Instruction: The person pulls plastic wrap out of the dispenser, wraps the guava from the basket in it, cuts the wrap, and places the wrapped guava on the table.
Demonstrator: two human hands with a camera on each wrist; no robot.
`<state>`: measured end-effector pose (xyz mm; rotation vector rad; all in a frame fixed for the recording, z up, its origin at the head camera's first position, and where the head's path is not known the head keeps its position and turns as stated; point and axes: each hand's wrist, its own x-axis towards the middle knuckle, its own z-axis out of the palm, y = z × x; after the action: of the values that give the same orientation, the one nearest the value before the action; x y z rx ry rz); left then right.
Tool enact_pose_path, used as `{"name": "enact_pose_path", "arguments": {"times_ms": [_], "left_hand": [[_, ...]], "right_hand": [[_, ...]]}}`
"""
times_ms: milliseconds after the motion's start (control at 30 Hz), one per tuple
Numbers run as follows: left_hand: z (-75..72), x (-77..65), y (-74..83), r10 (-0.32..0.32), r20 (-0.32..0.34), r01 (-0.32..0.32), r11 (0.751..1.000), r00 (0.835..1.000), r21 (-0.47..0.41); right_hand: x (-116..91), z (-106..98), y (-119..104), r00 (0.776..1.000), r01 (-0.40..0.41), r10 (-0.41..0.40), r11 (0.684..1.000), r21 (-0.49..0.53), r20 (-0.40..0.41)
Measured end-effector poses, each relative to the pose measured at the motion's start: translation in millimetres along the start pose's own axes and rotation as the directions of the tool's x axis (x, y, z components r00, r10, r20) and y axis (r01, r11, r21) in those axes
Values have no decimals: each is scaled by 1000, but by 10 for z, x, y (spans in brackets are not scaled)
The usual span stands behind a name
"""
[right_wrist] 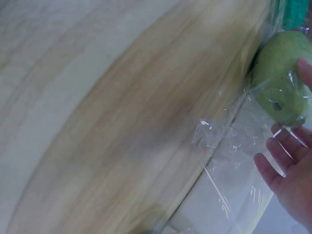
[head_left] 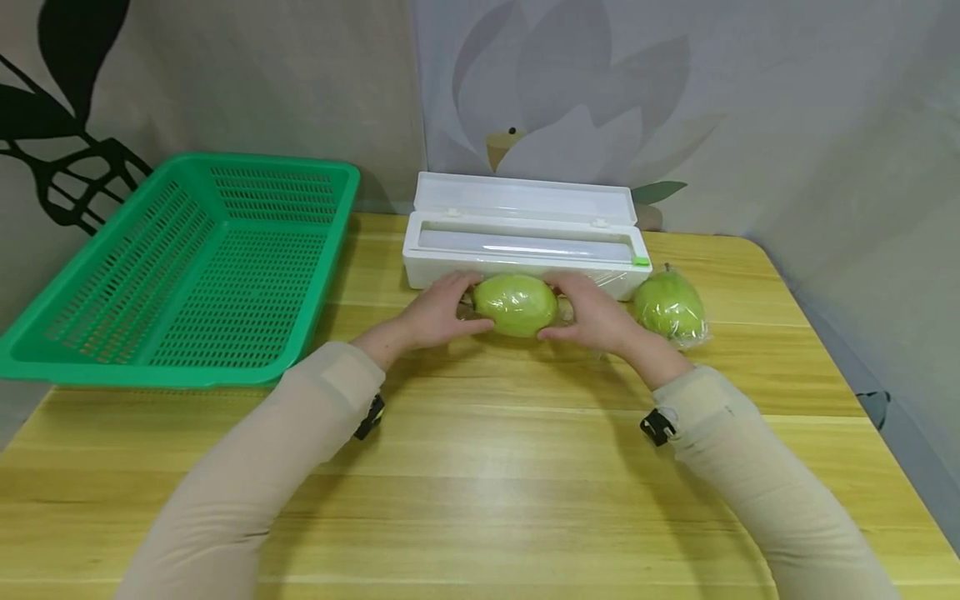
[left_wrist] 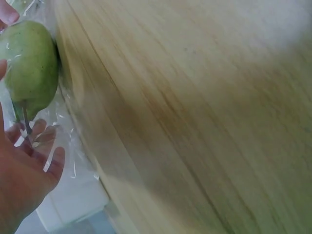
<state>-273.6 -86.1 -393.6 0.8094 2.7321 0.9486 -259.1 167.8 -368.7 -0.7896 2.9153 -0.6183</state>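
A green pear (head_left: 516, 305) lies on its side at the middle of the table, with clear plastic wrap (right_wrist: 219, 141) over it and spreading out past its ends. My left hand (head_left: 441, 310) is around its stem end; the left wrist view shows the stem and the fingers (left_wrist: 57, 161) behind the film. At the opposite end my right hand (head_left: 591, 310) holds the pear, thumb on its side and fingers bent near its tip. Just behind stands a white plastic wrap box (head_left: 525, 268), lid raised, with a roll inside.
A second pear (head_left: 667, 304), wrapped in film, sits to the right of the box. On the left is a green slotted basket (head_left: 318, 292). The wooden table (head_left: 495, 500) ends against a patterned fabric wall (head_left: 750, 125) at the back.
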Motion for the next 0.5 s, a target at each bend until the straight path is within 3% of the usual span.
{"name": "enact_pose_path", "arguments": {"times_ms": [267, 500], "left_hand": [[-12, -15, 13, 2, 14, -1, 999, 1000, -33], [-5, -19, 8, 5, 17, -5, 1000, 1000, 5]], "right_hand": [[-44, -34, -15, 999, -36, 36, 999, -11, -6], [-73, -58, -34, 999, -33, 31, 998, -55, -29]]}}
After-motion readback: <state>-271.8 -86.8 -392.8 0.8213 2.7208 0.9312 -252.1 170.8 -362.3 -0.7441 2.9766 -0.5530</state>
